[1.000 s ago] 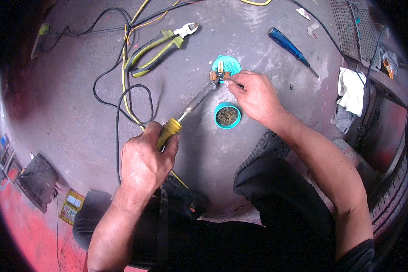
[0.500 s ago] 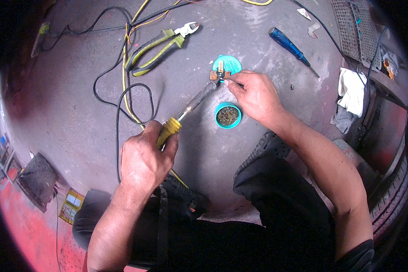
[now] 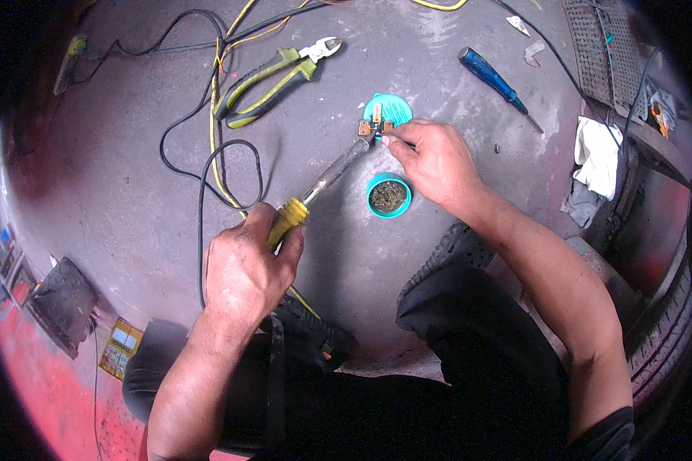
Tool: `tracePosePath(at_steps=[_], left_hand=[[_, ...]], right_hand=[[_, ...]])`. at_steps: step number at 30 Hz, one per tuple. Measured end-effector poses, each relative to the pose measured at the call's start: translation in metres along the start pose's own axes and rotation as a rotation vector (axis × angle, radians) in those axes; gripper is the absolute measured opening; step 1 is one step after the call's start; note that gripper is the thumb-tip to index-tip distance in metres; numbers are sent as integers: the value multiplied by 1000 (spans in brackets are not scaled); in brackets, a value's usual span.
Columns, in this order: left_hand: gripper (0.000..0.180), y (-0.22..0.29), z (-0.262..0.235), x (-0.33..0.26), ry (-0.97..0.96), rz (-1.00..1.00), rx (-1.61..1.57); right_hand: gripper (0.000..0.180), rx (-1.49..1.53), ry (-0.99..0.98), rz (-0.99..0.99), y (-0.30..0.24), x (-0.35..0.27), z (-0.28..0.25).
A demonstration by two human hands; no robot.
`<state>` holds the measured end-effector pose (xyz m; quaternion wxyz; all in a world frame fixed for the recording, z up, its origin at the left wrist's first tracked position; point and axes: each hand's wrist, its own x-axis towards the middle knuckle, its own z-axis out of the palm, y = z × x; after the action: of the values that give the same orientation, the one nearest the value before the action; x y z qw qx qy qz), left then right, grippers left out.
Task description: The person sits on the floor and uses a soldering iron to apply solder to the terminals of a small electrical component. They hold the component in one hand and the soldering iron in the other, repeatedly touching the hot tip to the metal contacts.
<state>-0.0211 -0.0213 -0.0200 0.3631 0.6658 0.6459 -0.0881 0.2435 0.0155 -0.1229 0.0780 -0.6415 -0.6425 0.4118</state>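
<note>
My left hand [image 3: 250, 261] is wrapped around the yellow handle of the soldering iron [image 3: 327, 182], whose long axis slants forward and to the right, away from that hand. Its tip meets, or nearly meets, the near edge of the small brown part [image 3: 376, 127]. That part lies over the turquoise lid [image 3: 397, 109], its pale strip pointing away from me. My right hand [image 3: 432, 160] is much the nearer: the part is just left of its fingertips, which touch the right edge; I cannot tell whether they pinch it or only steady it. My hands are well apart, and the turquoise tub [image 3: 389, 215] stands on the near side of my right fingertips.
</note>
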Motion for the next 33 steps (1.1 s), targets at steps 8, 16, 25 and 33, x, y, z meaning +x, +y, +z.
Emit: tracePosePath(at_steps=[8, 16, 25, 33], left_hand=[[29, 1, -1, 0, 3, -5, -1], [29, 2, -2, 0, -8, -26, -18], [28, 1, -3, 0, -3, -12, 4], [29, 2, -5, 0, -3, -3, 16]], right_hand=[[23, 4, 7, -22, 0, 0, -1], [23, -5, -16, 1, -3, 0, -1], [23, -9, -8, -12, -2, 1, 0], [23, -15, -6, -7, -3, 0, 0]])
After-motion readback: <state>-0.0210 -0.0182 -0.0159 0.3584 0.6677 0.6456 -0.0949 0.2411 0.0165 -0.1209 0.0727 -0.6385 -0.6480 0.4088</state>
